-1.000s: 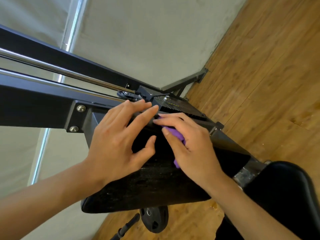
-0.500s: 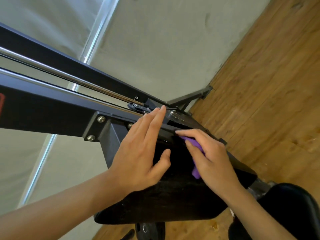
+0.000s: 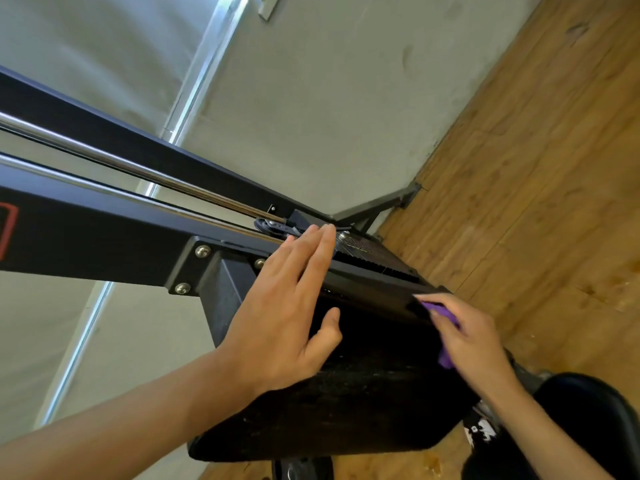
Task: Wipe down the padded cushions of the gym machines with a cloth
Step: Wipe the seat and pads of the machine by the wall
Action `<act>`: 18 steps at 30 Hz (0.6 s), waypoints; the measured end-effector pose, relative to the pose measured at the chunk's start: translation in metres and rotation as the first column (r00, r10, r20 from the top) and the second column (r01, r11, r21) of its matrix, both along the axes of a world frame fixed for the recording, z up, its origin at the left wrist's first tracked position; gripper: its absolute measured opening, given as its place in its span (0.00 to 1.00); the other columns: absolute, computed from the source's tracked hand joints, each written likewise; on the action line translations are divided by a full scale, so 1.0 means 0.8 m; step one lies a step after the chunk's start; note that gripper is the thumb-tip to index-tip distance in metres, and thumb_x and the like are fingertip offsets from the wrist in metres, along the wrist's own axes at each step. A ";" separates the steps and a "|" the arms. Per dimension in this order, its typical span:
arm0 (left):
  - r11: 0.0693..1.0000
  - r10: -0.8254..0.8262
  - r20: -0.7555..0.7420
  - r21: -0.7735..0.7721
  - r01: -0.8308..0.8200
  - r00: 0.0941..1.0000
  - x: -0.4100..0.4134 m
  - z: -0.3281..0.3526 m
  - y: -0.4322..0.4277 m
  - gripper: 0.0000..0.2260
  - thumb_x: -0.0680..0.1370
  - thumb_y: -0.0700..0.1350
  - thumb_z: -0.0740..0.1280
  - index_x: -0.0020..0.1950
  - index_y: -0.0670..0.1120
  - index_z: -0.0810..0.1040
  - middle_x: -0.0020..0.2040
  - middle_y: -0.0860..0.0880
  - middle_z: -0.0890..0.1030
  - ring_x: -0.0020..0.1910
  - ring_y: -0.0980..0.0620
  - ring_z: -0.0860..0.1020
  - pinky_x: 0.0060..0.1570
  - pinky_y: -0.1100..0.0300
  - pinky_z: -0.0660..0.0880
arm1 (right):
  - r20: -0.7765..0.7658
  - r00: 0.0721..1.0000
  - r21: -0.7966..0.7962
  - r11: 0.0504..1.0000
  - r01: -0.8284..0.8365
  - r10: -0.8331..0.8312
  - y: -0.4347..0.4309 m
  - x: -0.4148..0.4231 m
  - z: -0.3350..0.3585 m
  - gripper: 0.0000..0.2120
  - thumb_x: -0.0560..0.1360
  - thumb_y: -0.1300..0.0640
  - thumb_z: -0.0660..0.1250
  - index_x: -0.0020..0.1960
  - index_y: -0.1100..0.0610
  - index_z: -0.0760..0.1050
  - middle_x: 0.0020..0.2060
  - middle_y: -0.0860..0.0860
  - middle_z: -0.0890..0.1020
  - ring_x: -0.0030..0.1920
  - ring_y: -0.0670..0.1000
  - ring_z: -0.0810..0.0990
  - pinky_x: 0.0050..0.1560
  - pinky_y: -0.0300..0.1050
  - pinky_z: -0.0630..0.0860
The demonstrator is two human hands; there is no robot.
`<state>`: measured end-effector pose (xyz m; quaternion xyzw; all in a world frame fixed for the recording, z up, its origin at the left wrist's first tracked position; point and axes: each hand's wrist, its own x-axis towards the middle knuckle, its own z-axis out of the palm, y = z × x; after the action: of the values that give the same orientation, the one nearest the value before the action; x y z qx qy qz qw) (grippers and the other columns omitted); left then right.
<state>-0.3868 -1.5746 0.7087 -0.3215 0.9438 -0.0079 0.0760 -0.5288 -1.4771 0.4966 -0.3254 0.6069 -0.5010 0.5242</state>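
Left hand (image 3: pixel 280 317) lies flat on the black padded cushion (image 3: pixel 374 386), fingers straight and close together. They reach over the cushion's upper edge toward the black steel frame (image 3: pixel 104 233) with its bolted bracket, and the thumb is spread out on the padding. Right hand (image 3: pixel 474 337), well apart from the left, grips a purple cloth (image 3: pixel 441 310) and presses it against the cushion's upper right corner. A second black pad (image 3: pixel 595 427) sits at lower right above the wooden floor (image 3: pixel 536 168).
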 end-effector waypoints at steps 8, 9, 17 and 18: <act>0.993 -0.039 0.080 -0.104 0.047 0.996 0.000 -0.001 0.001 0.30 0.77 0.52 0.64 0.75 0.38 0.73 0.72 0.40 0.75 0.73 0.43 0.70 0.72 0.44 0.71 | 0.152 0.988 -0.317 0.948 0.024 0.026 -0.042 0.021 0.096 0.18 0.82 0.63 0.64 0.67 0.47 0.79 0.57 0.39 0.82 0.55 0.36 0.80 0.56 0.31 0.74; 0.993 -0.041 0.077 -0.107 0.049 0.996 0.000 -0.001 0.000 0.30 0.77 0.52 0.64 0.76 0.37 0.72 0.71 0.39 0.76 0.72 0.44 0.71 0.72 0.46 0.70 | 0.156 0.987 -0.384 0.922 0.037 0.025 -0.043 0.022 0.106 0.18 0.82 0.64 0.64 0.68 0.50 0.78 0.59 0.41 0.81 0.59 0.38 0.79 0.60 0.32 0.73; 0.992 -0.069 0.090 -0.101 0.078 0.994 0.004 -0.002 -0.005 0.28 0.78 0.51 0.65 0.74 0.38 0.74 0.67 0.40 0.78 0.70 0.43 0.74 0.77 0.46 0.66 | 0.112 0.991 0.331 0.943 0.026 -0.066 0.043 -0.012 -0.140 0.17 0.83 0.66 0.61 0.64 0.52 0.81 0.32 0.46 0.82 0.23 0.51 0.76 0.28 0.41 0.74; 0.992 -0.068 0.090 -0.100 0.077 0.994 0.004 -0.002 -0.006 0.27 0.78 0.51 0.65 0.74 0.38 0.75 0.67 0.40 0.78 0.70 0.43 0.74 0.77 0.46 0.66 | 0.119 0.989 0.421 0.907 0.032 -0.091 0.051 -0.020 -0.171 0.17 0.83 0.67 0.60 0.65 0.54 0.81 0.28 0.47 0.81 0.21 0.50 0.74 0.26 0.40 0.72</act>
<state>-0.3832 -1.5791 0.7071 -0.2898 0.9491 -0.0735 0.0994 -0.5445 -1.4364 0.3600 -0.1516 0.6727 -0.3971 0.6057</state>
